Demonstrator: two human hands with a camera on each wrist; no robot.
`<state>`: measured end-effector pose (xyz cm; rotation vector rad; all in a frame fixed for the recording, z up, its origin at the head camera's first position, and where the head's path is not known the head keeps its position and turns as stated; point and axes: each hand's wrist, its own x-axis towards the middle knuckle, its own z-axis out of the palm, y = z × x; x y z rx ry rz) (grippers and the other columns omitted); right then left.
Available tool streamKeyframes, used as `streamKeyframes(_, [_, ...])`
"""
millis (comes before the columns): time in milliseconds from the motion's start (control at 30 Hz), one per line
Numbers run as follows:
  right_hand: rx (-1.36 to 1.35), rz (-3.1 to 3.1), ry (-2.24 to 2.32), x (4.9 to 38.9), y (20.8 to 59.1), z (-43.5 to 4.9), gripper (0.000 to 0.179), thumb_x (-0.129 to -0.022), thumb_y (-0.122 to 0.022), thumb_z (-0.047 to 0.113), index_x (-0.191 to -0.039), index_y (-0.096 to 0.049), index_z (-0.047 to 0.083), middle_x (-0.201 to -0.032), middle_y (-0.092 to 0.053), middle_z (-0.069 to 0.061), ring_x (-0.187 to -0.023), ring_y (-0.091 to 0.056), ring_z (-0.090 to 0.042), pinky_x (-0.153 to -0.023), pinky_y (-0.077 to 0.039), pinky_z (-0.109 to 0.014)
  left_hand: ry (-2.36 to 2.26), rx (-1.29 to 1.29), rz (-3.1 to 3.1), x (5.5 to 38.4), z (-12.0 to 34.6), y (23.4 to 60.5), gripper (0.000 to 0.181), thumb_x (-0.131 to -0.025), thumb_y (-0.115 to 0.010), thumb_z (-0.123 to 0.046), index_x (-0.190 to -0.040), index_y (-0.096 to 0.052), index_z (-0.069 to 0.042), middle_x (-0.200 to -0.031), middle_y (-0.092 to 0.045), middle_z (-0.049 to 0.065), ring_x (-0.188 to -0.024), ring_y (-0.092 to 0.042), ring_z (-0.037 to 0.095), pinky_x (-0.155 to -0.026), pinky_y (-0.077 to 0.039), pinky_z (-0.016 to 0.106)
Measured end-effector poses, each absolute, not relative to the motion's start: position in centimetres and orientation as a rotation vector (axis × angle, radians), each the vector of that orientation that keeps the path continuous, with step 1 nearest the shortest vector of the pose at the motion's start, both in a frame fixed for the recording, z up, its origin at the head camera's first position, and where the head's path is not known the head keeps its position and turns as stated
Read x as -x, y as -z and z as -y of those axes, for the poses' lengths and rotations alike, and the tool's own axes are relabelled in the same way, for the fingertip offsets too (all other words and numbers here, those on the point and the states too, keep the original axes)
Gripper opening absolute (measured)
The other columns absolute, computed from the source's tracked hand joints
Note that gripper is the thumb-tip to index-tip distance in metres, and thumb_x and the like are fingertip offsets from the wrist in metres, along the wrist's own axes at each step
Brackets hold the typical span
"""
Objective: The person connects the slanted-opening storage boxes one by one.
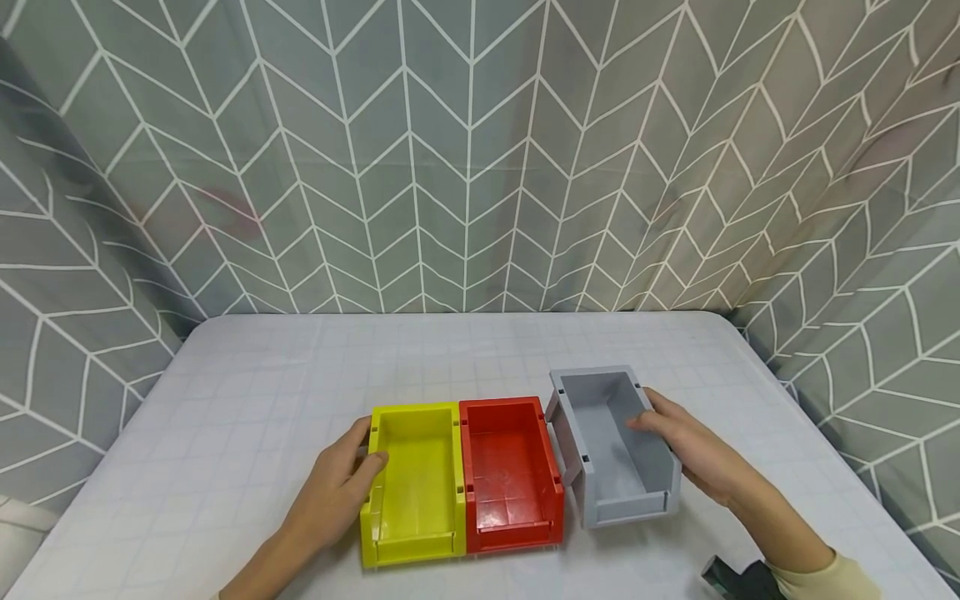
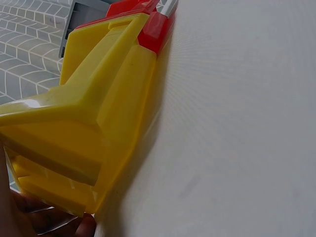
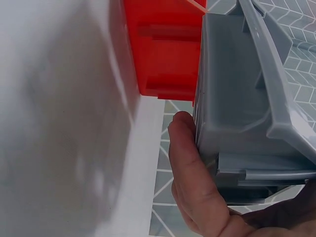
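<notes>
A yellow open-front storage bin (image 1: 418,475) stands side by side with a red storage bin (image 1: 510,467), their long walls meeting. My left hand (image 1: 333,483) grips the yellow bin's left wall, thumb over the rim and fingers outside. In the left wrist view, fingertips (image 2: 86,226) show at the underside edge of the yellow bin. A grey storage bin (image 1: 618,442), tilted, is held by my right hand (image 1: 693,446) just right of the red bin. The right thumb lies inside the grey bin's right wall; in the right wrist view, fingers (image 3: 195,173) support it from outside.
All three bins are over a white table (image 1: 262,400) with a faint grid. A patterned curtain (image 1: 465,167) hangs behind the table and along its sides. Near the right forearm at the front edge is a dark object (image 1: 742,579), partly cut off.
</notes>
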<state>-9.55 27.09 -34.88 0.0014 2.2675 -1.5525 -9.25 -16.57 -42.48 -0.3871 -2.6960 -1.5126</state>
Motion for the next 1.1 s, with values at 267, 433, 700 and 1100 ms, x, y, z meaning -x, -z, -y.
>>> streamKeyframes(267, [-0.012,-2.291,1.517,9.67,34.82,-26.87,0.083,-0.101,-0.051,0.026,-0.167,-0.004,0.006,-0.168,-0.002,-0.030,-0.147,-0.018,-0.051,-0.108,-0.035,-0.065,1.499,0.390,2.700,9.41,16.59,42.28,0.044,-0.104,-0.052,-0.011,-0.147,-0.050,-0.003,-0.143,-0.059,0.009,-0.126,-0.061,0.029,-0.098,-0.054,0.049])
streamKeyframes(433, [-0.019,-2.292,1.509,9.65,35.00,-26.94,0.084,-0.102,-0.051,0.027,-0.167,-0.002,0.006,-0.168,0.000,-0.030,-0.147,-0.017,-0.051,-0.108,-0.033,-0.066,1.499,0.388,2.705,9.38,16.60,42.36,0.044,-0.104,-0.052,-0.011,-0.148,-0.049,-0.002,-0.144,-0.059,0.011,-0.125,-0.061,0.029,-0.098,-0.054,0.048])
streamKeyframes(700, [-0.017,-2.293,1.509,9.67,35.19,-26.90,0.082,-0.102,-0.051,0.026,-0.166,-0.004,0.005,-0.168,-0.002,-0.029,-0.145,-0.020,-0.050,-0.107,-0.036,-0.063,1.510,0.390,2.703,9.38,16.53,42.45,0.045,-0.104,-0.052,-0.011,-0.148,-0.049,-0.002,-0.144,-0.059,0.010,-0.126,-0.061,0.029,-0.099,-0.054,0.049])
streamKeyframes(1100, [-0.005,-2.345,1.472,9.68,35.34,-26.67,0.081,-0.102,-0.051,0.025,-0.166,-0.007,0.002,-0.167,-0.004,-0.030,-0.146,-0.018,-0.049,-0.109,-0.032,-0.065,1.519,0.359,2.724,9.27,16.39,42.28,0.044,-0.104,-0.052,-0.011,-0.148,-0.049,-0.004,-0.143,-0.059,0.010,-0.125,-0.061,0.029,-0.098,-0.055,0.048])
